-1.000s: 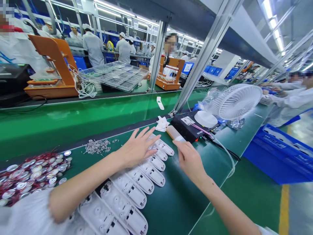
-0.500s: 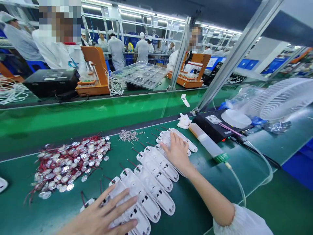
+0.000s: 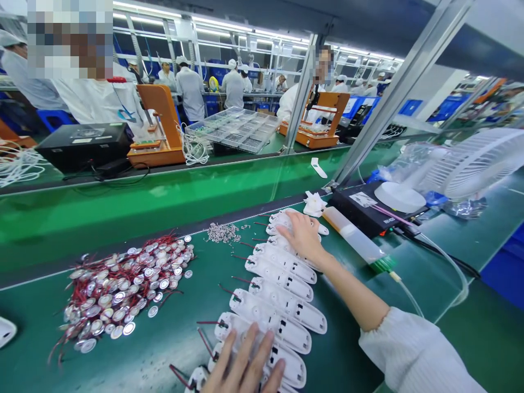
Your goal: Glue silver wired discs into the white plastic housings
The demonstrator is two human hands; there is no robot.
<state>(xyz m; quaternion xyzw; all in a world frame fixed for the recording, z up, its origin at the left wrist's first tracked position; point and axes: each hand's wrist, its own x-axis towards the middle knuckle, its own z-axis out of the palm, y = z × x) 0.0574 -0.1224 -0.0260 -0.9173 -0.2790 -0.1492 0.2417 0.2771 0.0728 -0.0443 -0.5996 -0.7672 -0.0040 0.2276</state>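
Note:
A row of white plastic housings (image 3: 266, 314) lies side by side on the green bench, with red and black wires sticking out from their left ends. My left hand (image 3: 245, 363) rests with fingers spread over the near housings at the bottom of the view. At the far end of the row, my right hand (image 3: 303, 234) lies across other housings, its fingers apart. Both hands touch the housings without gripping any. To the left sits a heap of round metal discs with red wires (image 3: 126, 289). Behind the row is a small pile of tiny parts (image 3: 223, 233).
Right of the row lies a dispenser syringe (image 3: 356, 240) with a tube, beside a black control box (image 3: 364, 204) and a white fan (image 3: 470, 164). A green barrier (image 3: 164, 199) runs behind. Across it stand orange fixtures (image 3: 159, 125) and several people in white.
The row of housings has turned, its near end shifting right, with the housings now lying flatter across the view. My left hand has moved right along with them; the camera view has shifted slightly.

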